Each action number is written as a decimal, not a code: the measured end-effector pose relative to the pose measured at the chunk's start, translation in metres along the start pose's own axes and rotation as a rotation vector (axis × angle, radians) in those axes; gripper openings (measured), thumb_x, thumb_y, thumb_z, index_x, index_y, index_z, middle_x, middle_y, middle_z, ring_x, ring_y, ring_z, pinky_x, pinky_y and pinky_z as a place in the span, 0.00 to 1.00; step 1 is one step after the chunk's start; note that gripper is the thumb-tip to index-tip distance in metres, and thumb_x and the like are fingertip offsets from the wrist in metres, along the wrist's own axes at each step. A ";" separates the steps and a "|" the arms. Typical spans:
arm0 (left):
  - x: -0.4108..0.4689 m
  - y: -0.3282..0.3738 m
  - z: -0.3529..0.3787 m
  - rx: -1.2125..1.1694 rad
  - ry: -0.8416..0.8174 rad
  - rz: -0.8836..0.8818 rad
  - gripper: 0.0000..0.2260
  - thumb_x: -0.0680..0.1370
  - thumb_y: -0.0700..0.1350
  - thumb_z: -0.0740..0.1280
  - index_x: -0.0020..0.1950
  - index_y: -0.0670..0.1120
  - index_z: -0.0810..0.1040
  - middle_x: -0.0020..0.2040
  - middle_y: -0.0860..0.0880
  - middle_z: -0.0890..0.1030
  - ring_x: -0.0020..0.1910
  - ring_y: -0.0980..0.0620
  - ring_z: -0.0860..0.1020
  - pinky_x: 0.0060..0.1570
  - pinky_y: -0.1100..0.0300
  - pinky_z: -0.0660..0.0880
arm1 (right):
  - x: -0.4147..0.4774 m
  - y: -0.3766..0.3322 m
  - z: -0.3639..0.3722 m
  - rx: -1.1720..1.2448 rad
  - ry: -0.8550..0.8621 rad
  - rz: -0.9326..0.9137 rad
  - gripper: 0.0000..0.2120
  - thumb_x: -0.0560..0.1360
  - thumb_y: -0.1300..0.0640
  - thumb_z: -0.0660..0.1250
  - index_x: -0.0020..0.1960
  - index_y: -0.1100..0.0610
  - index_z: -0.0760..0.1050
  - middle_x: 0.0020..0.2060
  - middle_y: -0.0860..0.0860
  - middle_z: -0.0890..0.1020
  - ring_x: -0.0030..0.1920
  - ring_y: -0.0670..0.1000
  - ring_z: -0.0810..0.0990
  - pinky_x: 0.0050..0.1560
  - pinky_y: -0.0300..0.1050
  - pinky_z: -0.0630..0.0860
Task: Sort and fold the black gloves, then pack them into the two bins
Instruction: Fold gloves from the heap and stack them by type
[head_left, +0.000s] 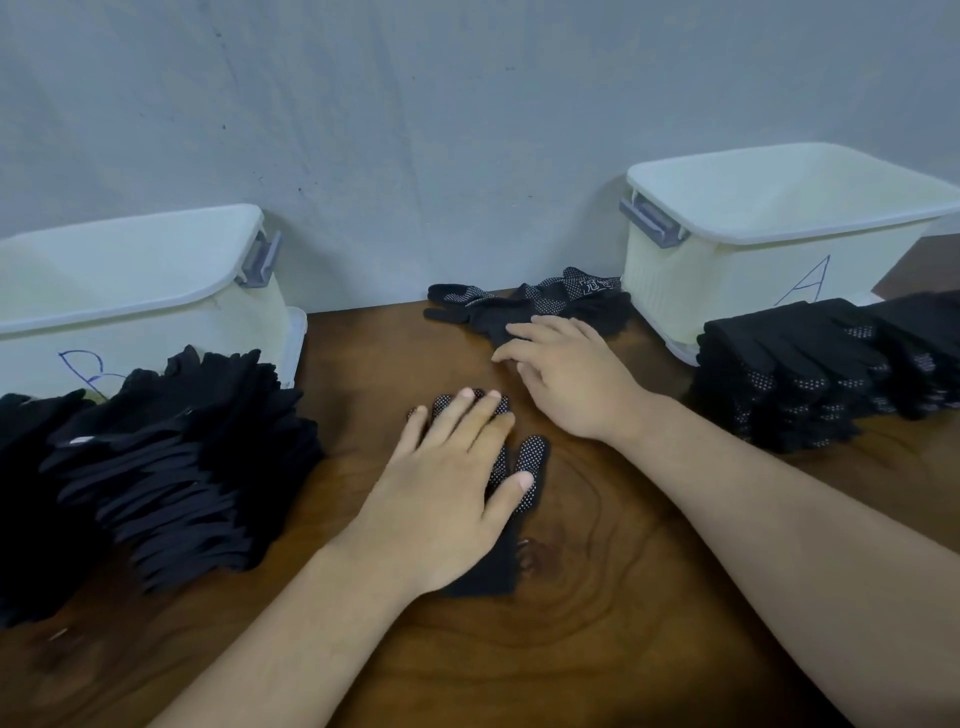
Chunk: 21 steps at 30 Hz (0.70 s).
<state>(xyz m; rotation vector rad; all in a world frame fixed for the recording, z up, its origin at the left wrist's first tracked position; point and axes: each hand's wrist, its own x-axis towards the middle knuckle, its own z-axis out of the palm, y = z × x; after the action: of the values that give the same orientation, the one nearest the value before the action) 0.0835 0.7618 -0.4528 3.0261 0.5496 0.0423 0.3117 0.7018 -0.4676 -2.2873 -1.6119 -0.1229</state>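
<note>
Pressing flat with the left hand (447, 483), fingers straight, on one dotted glove (532, 457) at the middle of the table (571, 597); reaching with the right hand (566, 374), fingers loosely spread and gripping nothing, to the near edge of a small loose heap (550, 304) by the wall. Probably well into sorting, judging by the tall left stack (182, 457) before bin B (130, 291) and the right stack (810, 374) before bin A (779, 249). Seemingly still to pack, with no gloves seen inside either bin.

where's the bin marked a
In the head view the bin marked A sits far right on the table by the wall, behind the right glove stack, with loose gloves at its left.
</note>
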 end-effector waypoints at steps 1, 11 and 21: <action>0.001 -0.002 0.002 -0.045 -0.046 0.007 0.33 0.84 0.69 0.39 0.87 0.57 0.47 0.87 0.59 0.43 0.84 0.58 0.37 0.84 0.47 0.42 | 0.000 0.000 0.001 -0.015 -0.013 0.002 0.19 0.87 0.53 0.58 0.73 0.40 0.77 0.79 0.44 0.72 0.82 0.52 0.63 0.82 0.61 0.55; 0.000 0.001 0.003 -0.048 -0.084 -0.052 0.38 0.82 0.73 0.43 0.87 0.56 0.39 0.86 0.57 0.36 0.83 0.57 0.33 0.84 0.45 0.40 | 0.002 0.002 0.000 0.077 0.132 0.027 0.21 0.85 0.57 0.61 0.77 0.49 0.75 0.71 0.46 0.80 0.74 0.50 0.73 0.81 0.54 0.62; -0.003 0.010 0.005 -0.085 -0.066 -0.113 0.36 0.82 0.71 0.36 0.87 0.55 0.40 0.87 0.54 0.39 0.84 0.54 0.34 0.84 0.44 0.39 | 0.001 -0.002 0.002 -0.018 -0.014 0.042 0.20 0.88 0.53 0.56 0.76 0.42 0.75 0.79 0.43 0.72 0.82 0.49 0.62 0.83 0.59 0.53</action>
<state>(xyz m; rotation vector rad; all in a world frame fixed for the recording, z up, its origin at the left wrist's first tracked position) 0.0848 0.7509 -0.4571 2.8966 0.6933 -0.0387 0.3104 0.7036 -0.4688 -2.3392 -1.5751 -0.1116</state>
